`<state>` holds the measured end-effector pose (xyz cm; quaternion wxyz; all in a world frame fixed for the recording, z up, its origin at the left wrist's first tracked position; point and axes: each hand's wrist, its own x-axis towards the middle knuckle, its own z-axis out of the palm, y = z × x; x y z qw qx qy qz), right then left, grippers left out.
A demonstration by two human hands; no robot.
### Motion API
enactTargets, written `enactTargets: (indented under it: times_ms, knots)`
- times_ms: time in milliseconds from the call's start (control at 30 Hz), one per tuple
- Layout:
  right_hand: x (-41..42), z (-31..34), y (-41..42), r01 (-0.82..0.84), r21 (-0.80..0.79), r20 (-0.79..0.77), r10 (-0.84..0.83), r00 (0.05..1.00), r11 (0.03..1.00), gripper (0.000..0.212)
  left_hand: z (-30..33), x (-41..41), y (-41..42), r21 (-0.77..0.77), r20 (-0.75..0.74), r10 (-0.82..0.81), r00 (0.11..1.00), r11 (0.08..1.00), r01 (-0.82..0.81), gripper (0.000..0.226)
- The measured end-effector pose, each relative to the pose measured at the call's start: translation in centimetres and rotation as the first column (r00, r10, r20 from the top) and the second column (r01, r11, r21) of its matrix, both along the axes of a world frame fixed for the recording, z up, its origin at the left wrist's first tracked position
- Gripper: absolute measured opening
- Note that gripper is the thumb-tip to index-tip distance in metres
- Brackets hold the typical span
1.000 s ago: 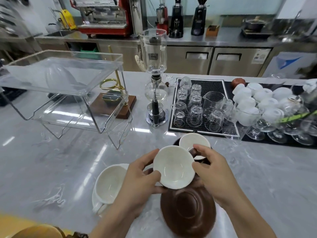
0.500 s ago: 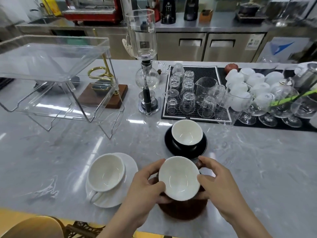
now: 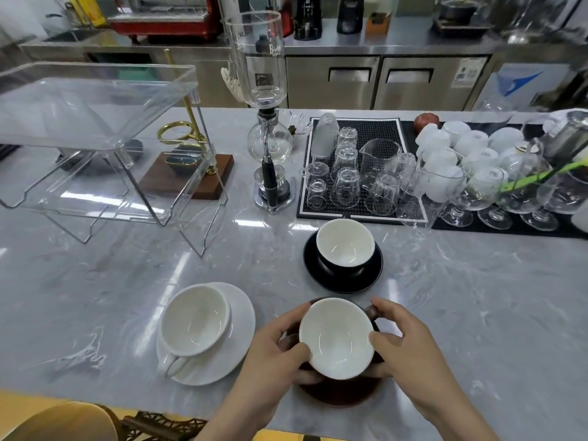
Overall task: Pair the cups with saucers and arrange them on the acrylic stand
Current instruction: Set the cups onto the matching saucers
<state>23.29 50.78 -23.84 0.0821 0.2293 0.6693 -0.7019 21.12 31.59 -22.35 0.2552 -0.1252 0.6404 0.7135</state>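
Note:
A brown cup [image 3: 336,337] with a white inside sits on a brown saucer [image 3: 337,396] at the counter's near edge. My left hand [image 3: 270,354] grips its left side and my right hand [image 3: 402,343] grips its right side by the handle. A white cup [image 3: 194,319] rests on a white saucer [image 3: 237,338] to the left. Farther back, a black cup [image 3: 345,245] stands on a black saucer [image 3: 318,276]. The two-tier clear acrylic stand [image 3: 95,148] stands at the far left with nothing on its shelves.
A glass siphon brewer [image 3: 270,148] rises at the middle back. A black mat [image 3: 366,128] with several upturned glasses lies to its right, with white cups [image 3: 458,151] and stemmed glasses [image 3: 521,192] beyond. A wooden base with a brass holder [image 3: 191,173] sits behind the stand.
The brown cup has come down onto the brown saucer, with both hands still on it. The view has tilted up, so the counter's objects now sit lower in view.

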Motion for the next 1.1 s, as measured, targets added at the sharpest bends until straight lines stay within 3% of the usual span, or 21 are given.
enactTargets:
  times_ms: [567, 1100]
  knots:
    - [0.5, -0.2, 0.1, 0.025, -0.063, -0.018, -0.027, 0.999, 0.998, 0.048, -1.2, -0.1, -1.1, 0.028, -0.017, -0.032, 0.999, 0.999, 0.032, 0.061]
    - [1.5, -0.7, 1.9, 0.124, 0.076, -0.031, -0.122, 0.992, 0.989, 0.035, -2.4, 1.2, -2.8, -0.268, -0.098, 0.008, 0.995, 0.963, -0.034, 0.043]
